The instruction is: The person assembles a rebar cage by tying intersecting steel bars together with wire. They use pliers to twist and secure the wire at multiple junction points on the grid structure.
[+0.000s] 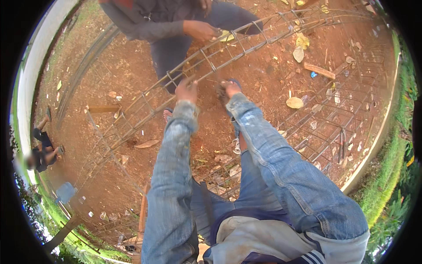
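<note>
Denim sleeves (172, 176) lead to your L hand (187, 91) at, and R hand (231, 89) near, the rebar cage (208, 60) ahead (grips blurred, can't tell), prob. heavy, stiff; grasp its long bars (256, 48).

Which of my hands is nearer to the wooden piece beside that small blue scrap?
Your right hand. It is to the left of the wooden piece and slightly lower in view; your left hand is farther left.
</note>
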### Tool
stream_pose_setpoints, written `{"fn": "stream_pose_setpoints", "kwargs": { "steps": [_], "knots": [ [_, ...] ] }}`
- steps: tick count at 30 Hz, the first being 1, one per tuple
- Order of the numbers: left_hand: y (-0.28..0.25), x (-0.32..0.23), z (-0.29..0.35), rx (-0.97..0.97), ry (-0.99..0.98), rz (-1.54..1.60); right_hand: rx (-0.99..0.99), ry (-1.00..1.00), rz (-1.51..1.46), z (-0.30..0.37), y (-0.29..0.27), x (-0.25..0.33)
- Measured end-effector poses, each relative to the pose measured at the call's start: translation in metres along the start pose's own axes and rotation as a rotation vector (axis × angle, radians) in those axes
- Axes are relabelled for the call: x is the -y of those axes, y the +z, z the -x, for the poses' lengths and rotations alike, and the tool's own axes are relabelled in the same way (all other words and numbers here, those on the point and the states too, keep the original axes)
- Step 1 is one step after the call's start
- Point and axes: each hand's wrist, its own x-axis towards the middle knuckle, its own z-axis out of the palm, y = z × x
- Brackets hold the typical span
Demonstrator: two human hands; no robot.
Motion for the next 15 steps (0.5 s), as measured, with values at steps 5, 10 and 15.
{"fn": "stream_pose_setpoints", "kwargs": {
  "steps": [5,10,15],
  "knots": [
    [-0.085,0.004,0.156,0.023,-0.222,0.311,0.088,0.105,-0.113,0.058,-0.109,0.007],
    [-0.144,-0.015,0.313,-0.016,-0.194,0.0,-0.564,-0.382,0.733,0.17,-0.281,-0.047],
    [-0.129,-0.005,0.375,-0.195,-0.482,0.501,-0.907,0.02,0.946,0.251,-0.395,-0.137]
  ]
}}
